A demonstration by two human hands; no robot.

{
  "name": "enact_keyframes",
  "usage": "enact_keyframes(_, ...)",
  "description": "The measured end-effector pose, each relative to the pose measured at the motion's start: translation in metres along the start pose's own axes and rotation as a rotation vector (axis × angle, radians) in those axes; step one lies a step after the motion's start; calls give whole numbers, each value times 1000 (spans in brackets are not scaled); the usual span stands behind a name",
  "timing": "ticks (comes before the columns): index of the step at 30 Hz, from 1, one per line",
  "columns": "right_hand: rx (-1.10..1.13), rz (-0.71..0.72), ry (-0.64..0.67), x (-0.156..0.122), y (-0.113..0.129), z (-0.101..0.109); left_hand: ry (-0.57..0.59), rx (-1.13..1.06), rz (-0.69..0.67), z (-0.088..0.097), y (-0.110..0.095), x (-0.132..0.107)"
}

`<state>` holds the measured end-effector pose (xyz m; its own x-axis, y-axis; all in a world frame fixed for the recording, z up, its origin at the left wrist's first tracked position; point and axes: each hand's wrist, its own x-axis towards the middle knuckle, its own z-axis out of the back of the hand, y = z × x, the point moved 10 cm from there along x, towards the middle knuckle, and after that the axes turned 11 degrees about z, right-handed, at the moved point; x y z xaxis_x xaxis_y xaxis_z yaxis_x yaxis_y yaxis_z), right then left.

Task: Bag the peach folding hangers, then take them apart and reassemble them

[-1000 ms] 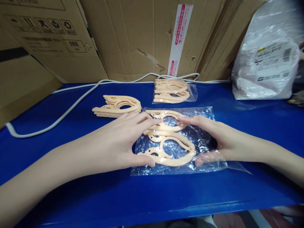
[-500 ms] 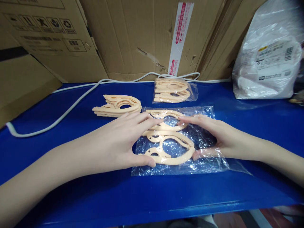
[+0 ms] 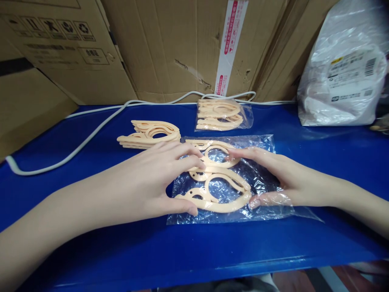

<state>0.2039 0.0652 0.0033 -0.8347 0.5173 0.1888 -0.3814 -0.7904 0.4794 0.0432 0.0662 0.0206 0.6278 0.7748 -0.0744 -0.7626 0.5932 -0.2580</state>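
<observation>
A small stack of peach plastic folding hangers lies on a crinkled clear plastic bag on the blue table. My left hand clasps the stack from the left, thumb at its near edge and fingertips on its far loop. My right hand clasps it from the right in the same way. Its thumb, covered by the bag's film, presses the near end of the stack.
A loose pile of the same hangers lies at left behind my hand. A bagged set sits at the back centre. A white cable runs along the cardboard boxes. A white plastic sack stands at right.
Both hands stay on the hanger stack. My right thumb has shifted slightly along the near end and the stack has barely moved.
</observation>
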Motion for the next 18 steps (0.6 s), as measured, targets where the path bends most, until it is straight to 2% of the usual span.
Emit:
enact_keyframes(9,1,16,6,1,0,-1,-72,31,-78,0,-5,0)
enact_keyframes(18,-60,31,-3,2,2,0,6,29,-4,-3,1,-1)
